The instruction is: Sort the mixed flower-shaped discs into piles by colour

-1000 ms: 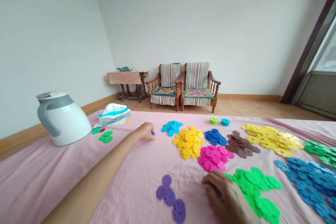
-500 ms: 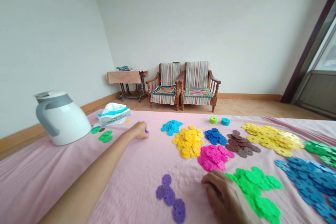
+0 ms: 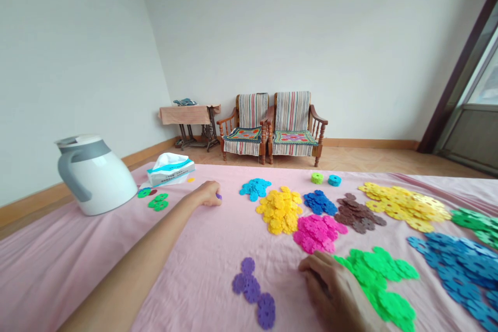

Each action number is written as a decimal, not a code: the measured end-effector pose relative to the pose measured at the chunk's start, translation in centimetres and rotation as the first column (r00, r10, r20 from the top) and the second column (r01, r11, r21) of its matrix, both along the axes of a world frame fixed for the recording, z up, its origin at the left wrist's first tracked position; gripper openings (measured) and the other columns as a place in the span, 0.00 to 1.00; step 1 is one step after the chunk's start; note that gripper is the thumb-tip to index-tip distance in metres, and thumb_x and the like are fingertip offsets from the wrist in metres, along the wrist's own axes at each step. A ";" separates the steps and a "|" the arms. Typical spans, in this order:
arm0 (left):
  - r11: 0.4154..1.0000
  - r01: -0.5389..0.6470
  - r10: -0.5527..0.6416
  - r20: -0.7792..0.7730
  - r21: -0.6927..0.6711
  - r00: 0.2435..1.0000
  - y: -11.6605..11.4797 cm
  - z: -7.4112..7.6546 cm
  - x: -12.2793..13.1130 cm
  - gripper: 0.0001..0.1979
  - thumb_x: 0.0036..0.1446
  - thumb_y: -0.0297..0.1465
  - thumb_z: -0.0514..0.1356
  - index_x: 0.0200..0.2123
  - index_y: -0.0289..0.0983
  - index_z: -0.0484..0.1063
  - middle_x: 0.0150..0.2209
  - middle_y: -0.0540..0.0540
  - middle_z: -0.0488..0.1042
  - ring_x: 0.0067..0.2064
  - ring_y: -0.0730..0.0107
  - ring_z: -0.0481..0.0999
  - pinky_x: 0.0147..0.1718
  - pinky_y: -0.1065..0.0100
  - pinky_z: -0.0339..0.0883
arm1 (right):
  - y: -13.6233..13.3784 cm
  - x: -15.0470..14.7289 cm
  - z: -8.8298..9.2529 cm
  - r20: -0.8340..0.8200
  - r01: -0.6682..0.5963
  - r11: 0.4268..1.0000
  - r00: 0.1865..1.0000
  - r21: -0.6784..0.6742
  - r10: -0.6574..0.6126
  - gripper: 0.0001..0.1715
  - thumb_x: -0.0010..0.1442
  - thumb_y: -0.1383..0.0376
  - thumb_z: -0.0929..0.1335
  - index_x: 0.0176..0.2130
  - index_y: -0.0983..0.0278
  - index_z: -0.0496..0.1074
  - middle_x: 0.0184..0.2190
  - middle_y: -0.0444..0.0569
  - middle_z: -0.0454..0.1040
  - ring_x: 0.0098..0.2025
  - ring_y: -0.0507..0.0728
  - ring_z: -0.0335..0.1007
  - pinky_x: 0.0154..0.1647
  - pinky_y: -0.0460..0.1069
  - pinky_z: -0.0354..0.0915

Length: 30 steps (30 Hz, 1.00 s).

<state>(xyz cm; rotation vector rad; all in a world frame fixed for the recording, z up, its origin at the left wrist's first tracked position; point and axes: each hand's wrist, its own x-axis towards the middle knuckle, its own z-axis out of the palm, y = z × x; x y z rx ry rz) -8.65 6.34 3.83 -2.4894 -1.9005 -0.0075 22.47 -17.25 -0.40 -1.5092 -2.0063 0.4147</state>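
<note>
My left hand (image 3: 208, 194) reaches far out over the pink cloth (image 3: 202, 249), its fingers closed on a small purple piece (image 3: 218, 196). It lies between a few green pieces (image 3: 157, 202) and a cyan pile (image 3: 254, 188). My right hand (image 3: 335, 293) rests near the front edge with fingers curled down on the cloth, beside a green pile (image 3: 383, 280). Whether it holds anything is hidden. A short row of purple snowflake pieces (image 3: 253, 291) lies just left of it.
Piles of yellow (image 3: 280, 210), pink (image 3: 316, 232), blue (image 3: 319, 202), brown (image 3: 356, 212), pale yellow (image 3: 404, 206) and blue (image 3: 459, 264) pieces cover the right half. A white kettle (image 3: 95, 174) and a tissue pack (image 3: 170, 169) stand at the left. Two wooden chairs (image 3: 272, 127) are behind.
My left hand with the purple piece has drawn a little to the left, away from the cyan pile. My right hand has stayed where it was.
</note>
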 end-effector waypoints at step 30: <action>0.955 0.294 -0.292 0.048 -0.044 0.955 -6.3 0.8 4.5 0.11 0.39 0.31 0.61 0.30 0.36 0.71 0.32 0.48 0.74 0.35 0.66 0.72 0.30 0.73 0.62 | -0.2 0.0 0.4 -0.004 0.013 1.000 1.000 -0.014 -0.013 0.15 0.58 0.67 0.57 0.30 0.62 0.71 0.29 0.47 0.72 0.32 0.53 0.68 0.34 0.46 0.59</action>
